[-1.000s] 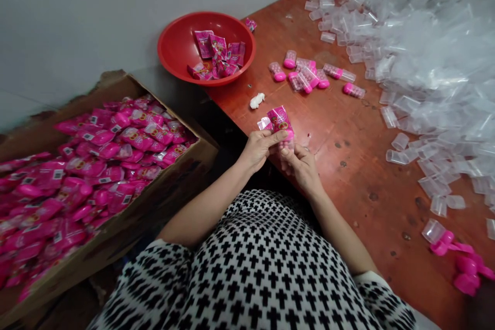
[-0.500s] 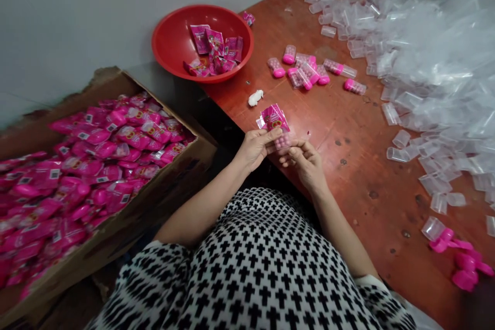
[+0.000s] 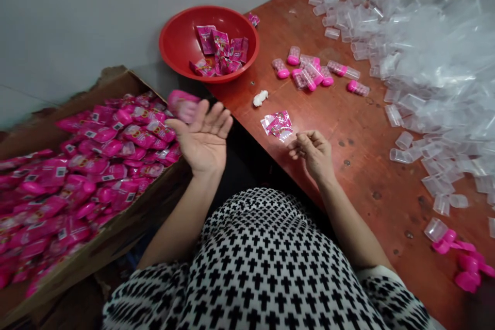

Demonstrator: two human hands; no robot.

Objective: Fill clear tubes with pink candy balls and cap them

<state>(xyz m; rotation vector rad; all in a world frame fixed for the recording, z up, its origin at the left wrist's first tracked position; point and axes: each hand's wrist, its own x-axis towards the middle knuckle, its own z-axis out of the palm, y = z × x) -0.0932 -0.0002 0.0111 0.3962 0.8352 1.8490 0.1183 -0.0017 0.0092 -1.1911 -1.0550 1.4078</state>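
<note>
My left hand (image 3: pixel 204 139) is over the near edge of the box, palm turned up, fingers spread and thumb out. Just beyond its fingertips is a blurred pink packet (image 3: pixel 181 105), which looks airborne rather than gripped. Low over the table edge, my right hand (image 3: pixel 314 152) has its fingers curled and pressed together; whatever they may hold is hidden. Beside those fingertips, a flat pink sachet with clear film (image 3: pixel 279 125) lies on the table (image 3: pixel 359 175). A small white lump (image 3: pixel 260 98) rests behind it.
At left stands a cardboard box (image 3: pixel 185 165) heaped with pink packets (image 3: pixel 96 165). A red bowl (image 3: pixel 170 51) holds several pink sachets. Bead-filled tubes with pink caps (image 3: pixel 309 72) lie mid-table. Clear empty tubes (image 3: pixel 425 77) are piled at right, near loose pink caps (image 3: pixel 467 268).
My left hand has swung left from the table to the box and opened, and the bead packet it held has left its grasp. My right hand stays near the same spot, apart from that packet.
</note>
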